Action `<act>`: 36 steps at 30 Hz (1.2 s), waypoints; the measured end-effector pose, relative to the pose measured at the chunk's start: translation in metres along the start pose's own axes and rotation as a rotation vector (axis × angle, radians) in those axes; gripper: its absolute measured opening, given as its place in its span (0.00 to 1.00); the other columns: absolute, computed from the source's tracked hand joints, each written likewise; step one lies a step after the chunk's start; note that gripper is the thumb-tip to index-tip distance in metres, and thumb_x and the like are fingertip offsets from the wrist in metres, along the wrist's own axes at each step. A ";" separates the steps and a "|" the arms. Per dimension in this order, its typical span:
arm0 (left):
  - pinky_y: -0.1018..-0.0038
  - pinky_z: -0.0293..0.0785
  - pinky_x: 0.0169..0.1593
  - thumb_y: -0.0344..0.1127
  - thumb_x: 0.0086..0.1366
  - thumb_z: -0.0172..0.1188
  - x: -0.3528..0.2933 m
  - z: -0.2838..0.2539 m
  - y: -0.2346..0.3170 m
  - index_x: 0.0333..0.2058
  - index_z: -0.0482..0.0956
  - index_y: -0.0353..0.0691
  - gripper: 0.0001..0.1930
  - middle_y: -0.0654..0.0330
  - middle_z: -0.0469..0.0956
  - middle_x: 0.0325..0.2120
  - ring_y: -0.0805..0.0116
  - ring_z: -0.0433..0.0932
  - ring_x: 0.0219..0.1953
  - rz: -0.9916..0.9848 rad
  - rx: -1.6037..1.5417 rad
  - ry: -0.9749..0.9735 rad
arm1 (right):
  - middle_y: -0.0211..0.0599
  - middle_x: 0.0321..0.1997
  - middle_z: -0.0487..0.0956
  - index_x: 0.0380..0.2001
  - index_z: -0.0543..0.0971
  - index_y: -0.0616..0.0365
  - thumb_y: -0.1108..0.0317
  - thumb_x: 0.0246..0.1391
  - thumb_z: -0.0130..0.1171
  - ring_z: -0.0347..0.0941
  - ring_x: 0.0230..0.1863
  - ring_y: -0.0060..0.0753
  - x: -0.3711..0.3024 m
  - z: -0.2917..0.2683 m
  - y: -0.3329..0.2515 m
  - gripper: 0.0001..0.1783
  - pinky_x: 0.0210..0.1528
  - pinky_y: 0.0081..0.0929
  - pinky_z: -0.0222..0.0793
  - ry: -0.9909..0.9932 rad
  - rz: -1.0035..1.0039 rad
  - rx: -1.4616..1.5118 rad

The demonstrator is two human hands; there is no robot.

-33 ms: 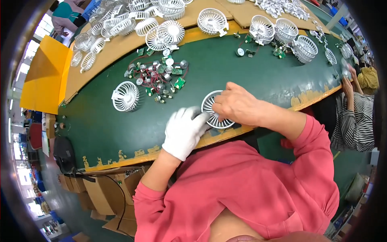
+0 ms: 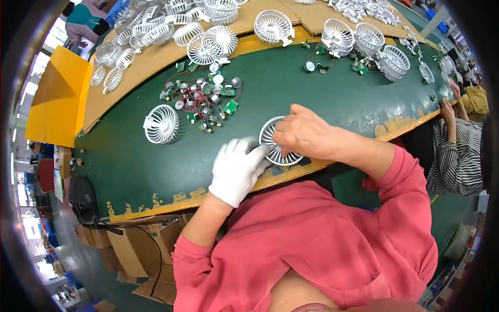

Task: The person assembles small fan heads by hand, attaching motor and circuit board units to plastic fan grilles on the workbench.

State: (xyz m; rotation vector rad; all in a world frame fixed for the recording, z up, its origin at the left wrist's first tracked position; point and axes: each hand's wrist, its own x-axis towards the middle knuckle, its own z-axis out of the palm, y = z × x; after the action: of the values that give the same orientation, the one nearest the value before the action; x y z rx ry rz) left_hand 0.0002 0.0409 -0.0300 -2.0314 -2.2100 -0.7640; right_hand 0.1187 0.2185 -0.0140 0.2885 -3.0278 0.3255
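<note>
A white round fan cage with radial ribs rests at the near edge of the green worktable. My left hand, in a white glove with grey fingertips, grips the cage's left rim. Over the cage's upper right part is my right hand, bare and closed, its fingertips pointing down at the middle. Whatever those fingers pinch is hidden behind them. To the left stands another white fan cage, apart from both hands. A heap of small motors with red wires and green circuit boards lies beyond it.
Piled white fan cages cover the cardboard along the far side. More cages and circuit boards lie at the far right. A yellow panel stands at the left. A co-worker's hands are at the right edge.
</note>
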 end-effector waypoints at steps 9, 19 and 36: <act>0.67 0.74 0.42 0.32 0.49 0.65 0.008 -0.028 -0.006 0.39 0.79 0.41 0.16 0.54 0.76 0.38 0.55 0.77 0.39 -0.113 -0.290 0.086 | 0.30 0.25 0.74 0.29 0.78 0.52 0.60 0.40 0.66 0.72 0.32 0.33 -0.010 0.002 0.002 0.13 0.38 0.30 0.59 0.090 0.001 0.068; 0.64 0.71 0.43 0.39 0.55 0.60 0.090 -0.016 -0.073 0.40 0.77 0.45 0.13 0.55 0.76 0.36 0.53 0.75 0.40 -0.106 0.038 0.163 | 0.42 0.31 0.75 0.35 0.78 0.61 0.69 0.48 0.62 0.74 0.34 0.44 0.013 -0.026 0.125 0.11 0.37 0.34 0.70 0.494 0.334 0.120; 0.80 0.72 0.43 0.30 0.65 0.56 0.111 -0.078 -0.074 0.44 0.73 0.31 0.11 0.60 0.77 0.33 0.76 0.75 0.34 -0.153 -0.922 0.990 | 0.43 0.55 0.69 0.28 0.76 0.56 0.72 0.42 0.58 0.64 0.57 0.44 0.056 -0.027 0.203 0.06 0.53 0.38 0.61 0.478 0.300 -0.497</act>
State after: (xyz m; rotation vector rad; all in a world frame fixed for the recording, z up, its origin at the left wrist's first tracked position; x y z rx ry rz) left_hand -0.1076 0.1128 0.0539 -1.0853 -1.4822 -2.4323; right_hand 0.0255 0.4094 -0.0232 -0.2474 -2.5514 -0.3040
